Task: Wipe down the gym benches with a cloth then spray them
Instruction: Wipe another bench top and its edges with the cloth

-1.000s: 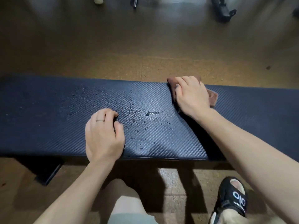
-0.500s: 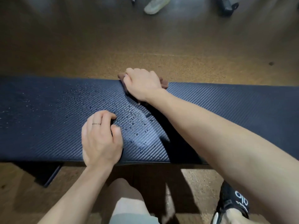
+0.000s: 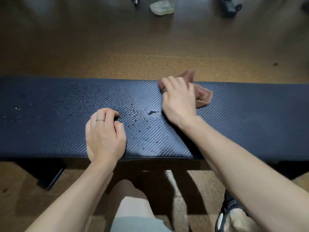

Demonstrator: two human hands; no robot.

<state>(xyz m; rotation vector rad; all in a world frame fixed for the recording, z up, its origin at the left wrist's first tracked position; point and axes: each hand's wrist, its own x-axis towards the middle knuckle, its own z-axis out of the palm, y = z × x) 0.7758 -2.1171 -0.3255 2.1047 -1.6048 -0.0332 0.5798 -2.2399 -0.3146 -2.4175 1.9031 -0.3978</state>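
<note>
**Bench, cloth, two hands**

Bench (image 3: pixel 250 124): dark, woven-pattern pad, running left to right across the view; water droplets (image 3: pixel 133 114) scattered over its left and middle parts.

Cloth (image 3: pixel 203 96): brown, crumpled, on the far edge of the bench right of centre, one corner sticking out past the far edge.

Right hand (image 3: pixel 178 101): on the cloth, fingers curled round it, pressing it to the pad.

Left hand (image 3: pixel 104 133): resting at the near edge, fingers clenched, grasping nothing; ring (image 3: pixel 100 120) on one finger.

Floor (image 3: pixel 117 47): brown; a pale shoe (image 3: pixel 161 7) at the far side.
</note>
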